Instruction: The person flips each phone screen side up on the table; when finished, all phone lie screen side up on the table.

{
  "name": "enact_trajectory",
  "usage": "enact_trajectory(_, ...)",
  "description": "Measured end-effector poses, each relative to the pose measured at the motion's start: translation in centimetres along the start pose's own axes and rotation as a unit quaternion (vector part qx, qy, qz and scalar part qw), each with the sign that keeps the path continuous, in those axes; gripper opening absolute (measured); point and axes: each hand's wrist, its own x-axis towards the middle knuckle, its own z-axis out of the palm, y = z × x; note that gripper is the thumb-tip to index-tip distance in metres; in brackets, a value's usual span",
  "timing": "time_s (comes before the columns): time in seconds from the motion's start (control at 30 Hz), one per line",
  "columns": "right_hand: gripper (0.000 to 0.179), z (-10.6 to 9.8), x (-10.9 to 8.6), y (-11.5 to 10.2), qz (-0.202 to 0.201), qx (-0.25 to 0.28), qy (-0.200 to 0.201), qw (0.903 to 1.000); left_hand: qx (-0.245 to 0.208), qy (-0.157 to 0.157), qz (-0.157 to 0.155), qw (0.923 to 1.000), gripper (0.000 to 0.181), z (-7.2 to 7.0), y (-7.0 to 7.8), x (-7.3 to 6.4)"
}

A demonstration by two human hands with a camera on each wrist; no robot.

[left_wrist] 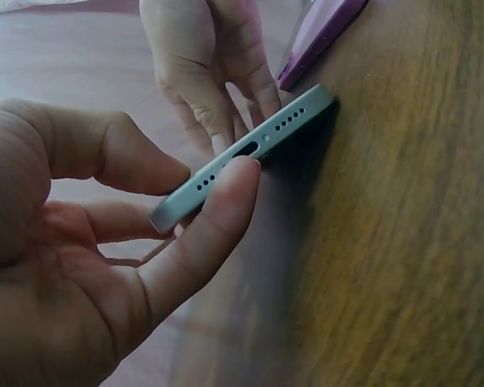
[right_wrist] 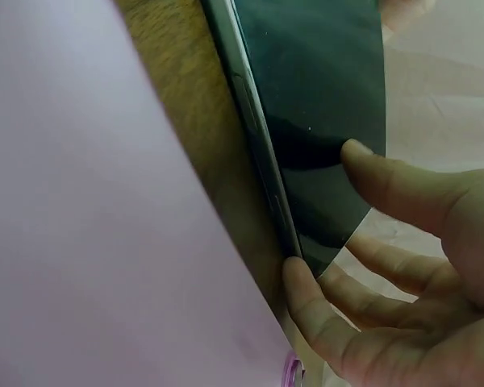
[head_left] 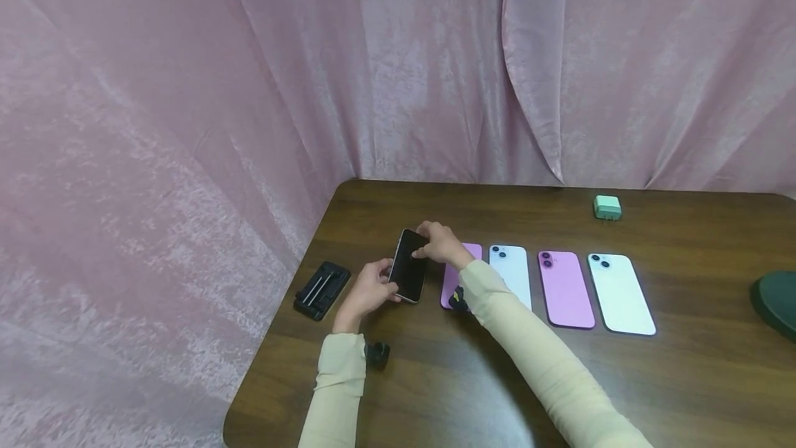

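Observation:
A phone (head_left: 407, 272) with a black screen and pale rim is held tilted by both hands, screen side up. My left hand (head_left: 367, 289) grips its lower left corner. In the left wrist view, the thumb and fingers pinch the phone's bottom edge (left_wrist: 294, 113), where the charging port and speaker holes show. My right hand (head_left: 440, 244) holds the upper right corner. In the right wrist view, its thumb (right_wrist: 371, 165) lies on the dark screen (right_wrist: 306, 81), with the other fingers at the edge and underneath. Just right of it, a purple phone (head_left: 472, 251) lies partly hidden by the right arm.
Further right lie a pale blue phone (head_left: 515, 272), another purple phone (head_left: 564, 289) and a white phone (head_left: 622, 296), backs up. A black slotted holder (head_left: 321, 289) rests on the left. Toward the back sits a green charger plug (head_left: 607, 207). A dark green object (head_left: 777, 303) is at the right edge.

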Motion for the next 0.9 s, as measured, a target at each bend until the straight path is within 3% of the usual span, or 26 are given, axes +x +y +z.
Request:
enact_trajectory(0.17,0.054,0.09,0.10,-0.05,0.000,-0.028,0.008,0.9996,0.006,-0.005,-0.005,1.0000,0.065,0.07,-0.42,0.41)
enact_trajectory(0.3,0.055,0.21,0.14,-0.03,-0.002,-0.048,0.013,0.9988,0.047,-0.008,-0.018,0.9987,0.072,0.20,-0.58,0.65)
enact_trajectory(0.53,0.054,0.01,-0.07,-0.37,0.006,-0.065,0.008,0.9979,0.166,0.020,-0.026,0.9856,0.086,0.75,-0.08,0.43)
enact_trajectory(0.77,0.049,-0.25,-0.40,-0.29,0.010,-0.060,0.006,0.9981,0.215,0.023,-0.011,0.9762,0.083,0.79,-0.14,0.36)
enact_trajectory(0.9,0.049,-0.33,-0.43,-0.22,0.013,-0.051,0.000,0.9986,0.219,0.021,-0.016,0.9754,0.082,0.80,-0.33,0.38)
